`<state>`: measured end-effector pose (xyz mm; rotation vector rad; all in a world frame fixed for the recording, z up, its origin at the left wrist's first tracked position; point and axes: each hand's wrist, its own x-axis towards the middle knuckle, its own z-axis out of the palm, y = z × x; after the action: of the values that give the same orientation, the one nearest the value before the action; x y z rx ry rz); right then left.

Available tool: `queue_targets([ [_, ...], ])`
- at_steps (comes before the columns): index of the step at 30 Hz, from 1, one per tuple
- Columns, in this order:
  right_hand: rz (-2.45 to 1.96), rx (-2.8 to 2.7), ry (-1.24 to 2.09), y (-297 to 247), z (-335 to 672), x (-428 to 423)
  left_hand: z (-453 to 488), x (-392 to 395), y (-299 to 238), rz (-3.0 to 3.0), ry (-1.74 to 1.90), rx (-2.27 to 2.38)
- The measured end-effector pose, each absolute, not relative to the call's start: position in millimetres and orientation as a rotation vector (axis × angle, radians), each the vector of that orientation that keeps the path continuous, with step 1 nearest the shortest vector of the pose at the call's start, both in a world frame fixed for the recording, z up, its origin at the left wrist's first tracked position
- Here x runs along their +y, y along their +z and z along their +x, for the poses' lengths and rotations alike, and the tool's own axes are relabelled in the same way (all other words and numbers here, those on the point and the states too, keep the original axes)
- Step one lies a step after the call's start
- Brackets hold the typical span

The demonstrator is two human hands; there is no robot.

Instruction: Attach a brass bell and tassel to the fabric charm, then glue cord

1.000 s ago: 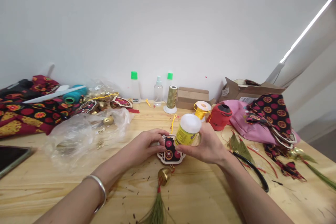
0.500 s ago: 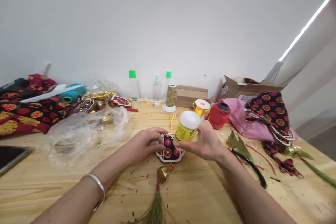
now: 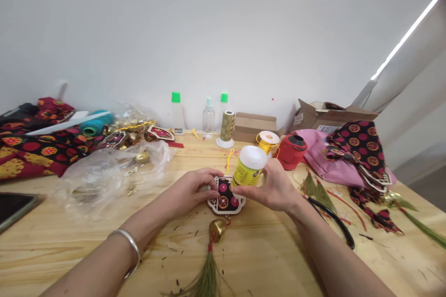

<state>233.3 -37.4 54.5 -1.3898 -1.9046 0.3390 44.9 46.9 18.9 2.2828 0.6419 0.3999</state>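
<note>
My right hand (image 3: 273, 190) grips an upturned bottle (image 3: 248, 166) with a yellow label and white base, its tip down on a small wooden ornament (image 3: 225, 197) faced with black-and-red patterned cloth. My left hand (image 3: 193, 190) pinches the ornament's left edge and holds it on the wooden table (image 3: 261, 260). A gold bell (image 3: 216, 230) and a green tassel (image 3: 205, 278) hang from the ornament toward me. A yellow cord (image 3: 228, 160) runs from its top.
A clear plastic bag (image 3: 108, 174) with gold bells lies left. Patterned fabric (image 3: 38, 148) and a teal spool (image 3: 94, 126) sit far left. Bottles (image 3: 177, 113), a gold spool (image 3: 268, 141), a red spool (image 3: 291, 151), cardboard boxes (image 3: 327, 118), pink cloth and black pliers (image 3: 334, 222) stand right.
Both hands, the bottle and the ornament have stayed almost where they were; the view has shifted slightly.
</note>
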Motion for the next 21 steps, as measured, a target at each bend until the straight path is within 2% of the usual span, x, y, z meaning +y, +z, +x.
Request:
queue_targets([
  [21,-1.383,-1.897,0.322,53.1,233.1,-35.8,45.4,48.3,18.7,2.266,0.4,0.644],
])
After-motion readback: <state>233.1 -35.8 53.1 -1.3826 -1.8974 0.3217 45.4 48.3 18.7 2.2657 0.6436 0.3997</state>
